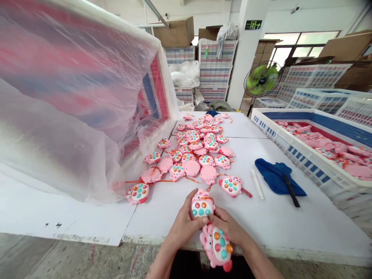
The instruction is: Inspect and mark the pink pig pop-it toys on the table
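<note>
Left hand (184, 226), right hand (229, 228), both holding pink toys (202, 206) (fingers (221, 219) hide their edges)

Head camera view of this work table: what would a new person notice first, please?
The eye goes first to the heap of pink pig-shaped toys with coloured buttons, in the middle of the white table. At the near edge, the left hand and right hand hold two more toys. On the right, a white crate holds more pink toys, and a large clear plastic sheet rises on the left.
</note>
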A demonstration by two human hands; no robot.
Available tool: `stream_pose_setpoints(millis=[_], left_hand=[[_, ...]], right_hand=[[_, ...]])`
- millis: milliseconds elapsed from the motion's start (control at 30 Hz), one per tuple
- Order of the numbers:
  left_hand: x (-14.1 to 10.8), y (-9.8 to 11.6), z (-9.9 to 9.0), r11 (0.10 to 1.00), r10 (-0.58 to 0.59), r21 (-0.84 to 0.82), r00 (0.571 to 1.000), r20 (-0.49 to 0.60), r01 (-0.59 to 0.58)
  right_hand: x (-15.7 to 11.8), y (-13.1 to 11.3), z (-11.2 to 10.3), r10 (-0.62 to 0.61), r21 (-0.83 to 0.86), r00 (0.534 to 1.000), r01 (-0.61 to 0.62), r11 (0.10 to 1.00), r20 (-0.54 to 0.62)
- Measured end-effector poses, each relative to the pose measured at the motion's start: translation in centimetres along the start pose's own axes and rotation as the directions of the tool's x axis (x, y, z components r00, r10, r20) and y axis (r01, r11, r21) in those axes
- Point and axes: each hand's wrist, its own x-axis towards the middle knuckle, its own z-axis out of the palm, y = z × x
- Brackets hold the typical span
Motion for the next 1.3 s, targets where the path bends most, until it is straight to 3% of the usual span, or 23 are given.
stream_pose_setpoints(millis=[167,533,733,933,1033,1133,1300], left_hand=[[-0.3,0.3,0.1,0.997,-0.042,-0.062,0.997,0.059,0.046],[-1.5,0.4,0.5,0.995,-0.021,0.095,1.0,-0.023,0.023],[-1.3,1.0,1.1,0.999,-0.014,0.032,1.0,0.015,0.014],[-0.1,1.6,1.7,0.972,-0.109,0.193,0.987,-0.119,0.131],[0.8,1.9,2.4,0.951,-0.027,0.29,0.964,-0.264,0.106],[1.9,1.6,2.9,0.929,0.061,0.355,0.901,-0.431,0.107],[3.6,1.5,3.3,0.934,0.065,0.335,0.859,-0.507,0.127]], right_hand=[[0.1,0.4,-0.3,0.01,-0.01,1.0,-0.01,1.0,0.003],[0.1,-0.1,0.0,-0.002,-0.004,1.0,0.002,1.0,0.028],[0.2,-0.1,0.0,-0.002,0.001,1.0,0.002,1.0,-0.009],[0.4,-0.8,0.3,-0.02,0.087,1.0,0.022,0.996,-0.022],[0.5,-1.0,0.3,-0.08,0.088,0.996,0.083,0.993,-0.04],[0.9,-0.7,0.3,-0.148,0.078,0.988,0.152,0.985,-0.046],[1.3,-0.4,-0.1,-0.163,0.102,0.986,0.164,0.981,-0.021]])
